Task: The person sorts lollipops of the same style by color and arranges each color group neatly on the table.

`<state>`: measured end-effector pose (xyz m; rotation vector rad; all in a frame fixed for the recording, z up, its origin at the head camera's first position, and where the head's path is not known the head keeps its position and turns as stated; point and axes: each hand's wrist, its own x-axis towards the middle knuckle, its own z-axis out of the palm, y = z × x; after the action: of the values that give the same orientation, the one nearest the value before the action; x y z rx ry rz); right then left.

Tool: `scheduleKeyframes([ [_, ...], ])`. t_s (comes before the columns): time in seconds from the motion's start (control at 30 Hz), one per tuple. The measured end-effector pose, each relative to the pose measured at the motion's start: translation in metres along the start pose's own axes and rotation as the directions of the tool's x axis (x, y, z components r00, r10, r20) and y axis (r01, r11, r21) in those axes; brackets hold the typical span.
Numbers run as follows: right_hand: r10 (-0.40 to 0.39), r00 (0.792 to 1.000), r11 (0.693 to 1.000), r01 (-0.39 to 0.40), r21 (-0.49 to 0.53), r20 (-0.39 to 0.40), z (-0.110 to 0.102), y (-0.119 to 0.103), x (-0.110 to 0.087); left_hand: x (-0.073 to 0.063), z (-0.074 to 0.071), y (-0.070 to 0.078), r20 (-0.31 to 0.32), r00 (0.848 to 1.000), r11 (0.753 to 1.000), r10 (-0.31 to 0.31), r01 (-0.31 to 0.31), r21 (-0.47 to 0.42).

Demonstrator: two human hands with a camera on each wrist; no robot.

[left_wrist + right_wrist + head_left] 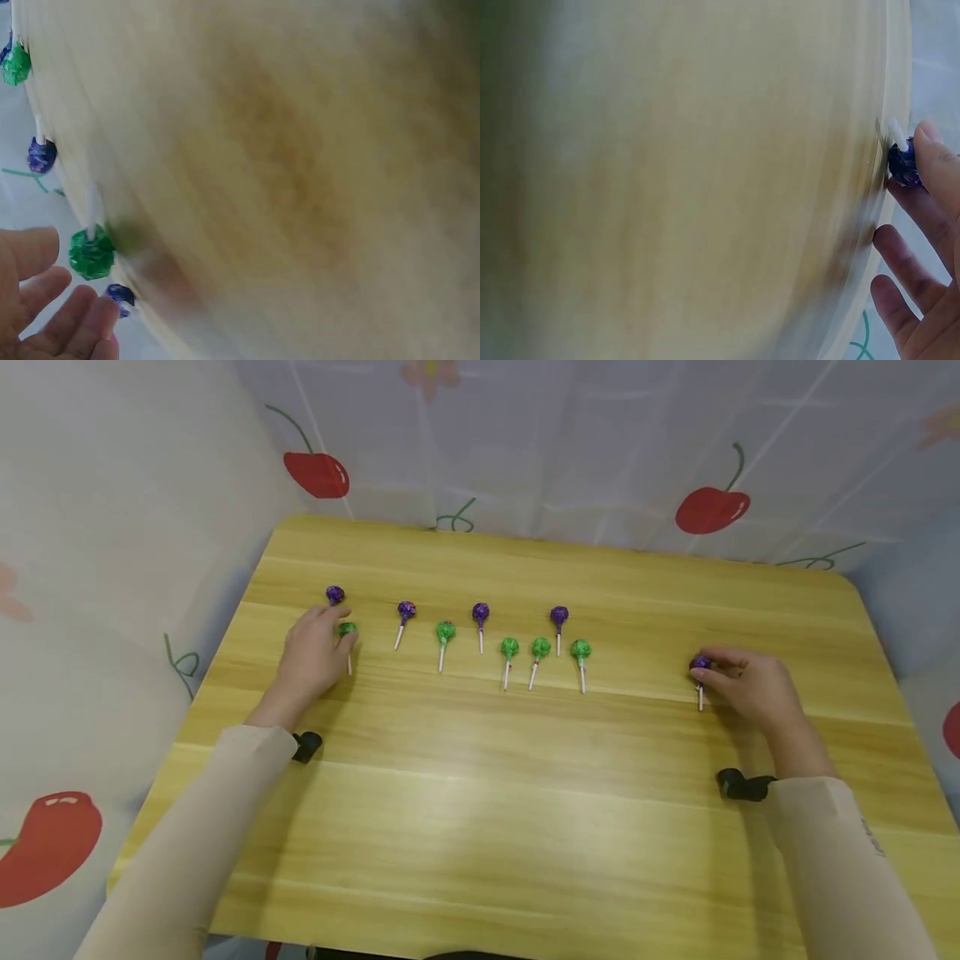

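At the table's left, my left hand [311, 647] is spread around a green-wrapped lollipop [347, 629]. In the left wrist view, a small gap shows between the thumb and this green lollipop [91, 255]. A purple lollipop [335, 595] lies just beyond the fingertips, its stick mostly hidden by the hand. Over on the right, my right hand [757, 687] pinches a purple lollipop [701, 663] by its head, between thumb and index finger. Its white stick points toward me. The right wrist view shows the other fingers held apart from this purple lollipop [904, 163].
Between the hands lie several more lollipops: purple ones [480, 612] in a back row, green ones [541, 647] a little nearer. The wooden table [480, 827] meets a curtain [570, 452] printed with cherries at its back edge. Black straps [742, 785] sit at both wrists.
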<state>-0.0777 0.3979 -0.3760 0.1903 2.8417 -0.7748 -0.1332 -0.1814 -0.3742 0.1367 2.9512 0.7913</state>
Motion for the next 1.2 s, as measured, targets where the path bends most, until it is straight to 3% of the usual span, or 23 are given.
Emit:
scheduleKeyframes([
  [0.33,0.029,0.999,1.000,-0.029,0.011,-0.017,0.002,0.002,-0.001,0.007,0.004,-0.002,-0.001,1.000,1.000,-0.020,0.020,0.005],
  [0.77,0.042,0.999,0.999,-0.042,-0.021,0.028,-0.003,-0.006,0.004,0.013,0.003,0.001,0.073,0.997,0.999,-0.013,0.009,0.050],
  [1.2,0.059,0.997,0.996,-0.055,0.074,-0.052,-0.009,-0.058,0.039,0.015,0.003,0.001,0.094,0.996,0.999,0.004,-0.008,0.044],
])
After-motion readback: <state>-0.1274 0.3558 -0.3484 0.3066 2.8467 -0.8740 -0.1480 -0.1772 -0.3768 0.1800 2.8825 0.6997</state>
